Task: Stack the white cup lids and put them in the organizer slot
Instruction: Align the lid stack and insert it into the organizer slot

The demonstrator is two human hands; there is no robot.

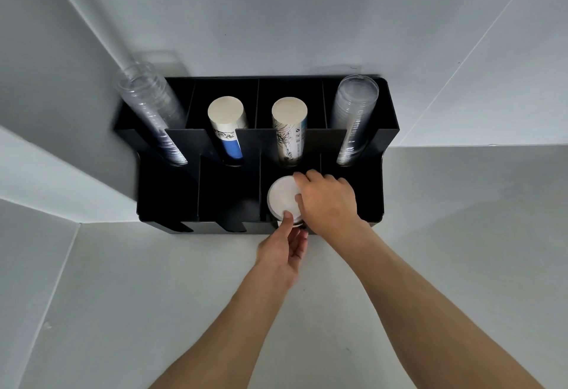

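A stack of white cup lids (282, 196) sits in the third front slot from the left of the black organizer (373, 191). My right hand (330, 201) grips the stack from the right, fingers over its far and right edges. My left hand (287, 248) holds the stack's near edge from below, thumb pressed on the top lid. The lower lids are hidden by my hands and the slot's front wall.
The organizer's back row holds a clear cup stack (147, 108) at left, two paper cup stacks (226, 124) (290, 127) in the middle, and a clear cup stack (355, 111) at right. The other front slots look dark. White counter (153, 296) lies in front; white walls stand behind.
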